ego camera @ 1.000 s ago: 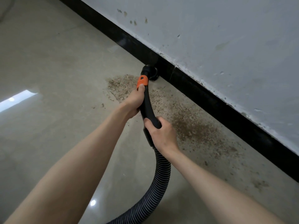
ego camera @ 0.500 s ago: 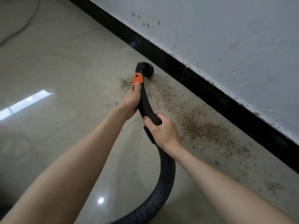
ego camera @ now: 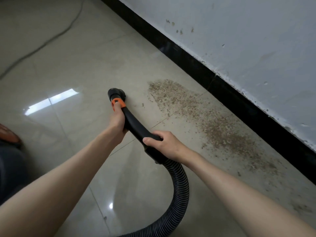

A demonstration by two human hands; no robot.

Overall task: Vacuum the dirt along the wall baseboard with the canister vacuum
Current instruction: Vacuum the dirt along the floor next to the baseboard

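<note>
A black curved vacuum handle [ego camera: 136,127] with an orange collar [ego camera: 118,102] ends in a round black nozzle [ego camera: 116,94] on the beige tiled floor. My left hand [ego camera: 118,121] grips the handle just below the orange collar. My right hand [ego camera: 164,144] grips its lower end, where the ribbed grey hose [ego camera: 179,194] begins. A band of brown dirt [ego camera: 205,124] lies on the floor along the black baseboard [ego camera: 239,100], to the right of the nozzle. The nozzle sits left of the dirt, apart from it.
The white scuffed wall [ego camera: 239,40] rises above the baseboard. A thin cable [ego camera: 51,38] runs across the floor at upper left. Part of an orange and dark canister body [ego camera: 8,139] shows at the left edge. The hose loops out of view at the bottom.
The nozzle has moved left, away from the baseboard and off the dirt patch. Both hands kept their grip on the handle. The canister came into view at the left.
</note>
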